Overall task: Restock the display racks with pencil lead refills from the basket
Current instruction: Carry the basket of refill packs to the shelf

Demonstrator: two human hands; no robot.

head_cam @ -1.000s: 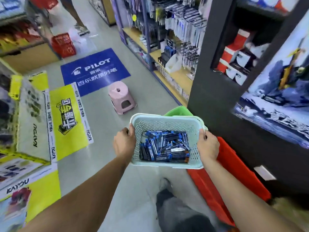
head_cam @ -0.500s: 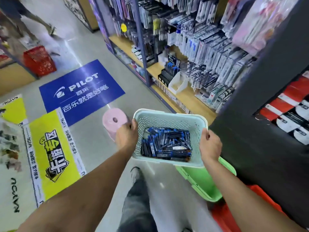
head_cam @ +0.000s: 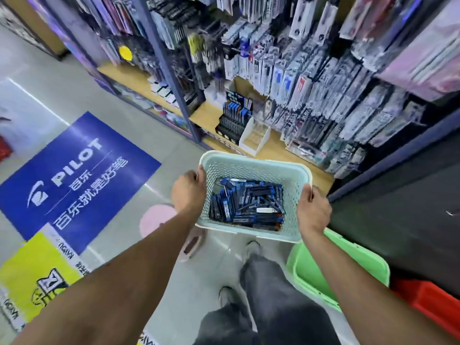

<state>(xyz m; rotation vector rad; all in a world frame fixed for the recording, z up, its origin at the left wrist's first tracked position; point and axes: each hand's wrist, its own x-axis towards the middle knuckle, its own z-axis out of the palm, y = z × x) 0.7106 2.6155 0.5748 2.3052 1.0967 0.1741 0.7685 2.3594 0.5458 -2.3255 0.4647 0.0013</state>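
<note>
A pale teal perforated basket point(head_cam: 251, 162) is carried in front of me at waist height. Inside lie several blue and black pencil lead refill packs point(head_cam: 246, 204) in a loose pile. My left hand point(head_cam: 188, 191) grips the basket's left rim and my right hand point(head_cam: 312, 211) grips its right rim. Ahead on the wooden shelf stands a black display rack point(head_cam: 235, 119) with blue-topped refills, and next to it a clear, seemingly empty display box point(head_cam: 255, 136). Hanging packets fill the racks above.
A pink stool point(head_cam: 156, 219) stands on the floor under my left forearm. A green bin point(head_cam: 341, 270) and a red crate point(head_cam: 428, 300) sit at the right by a dark cabinet. A blue PILOT floor sticker point(head_cam: 74, 170) lies left. My legs are below.
I have walked forward with the basket toward the shelves. The display rack and hanging packets are now closer, and the stool, green bin and red crate have slid nearer underfoot.
</note>
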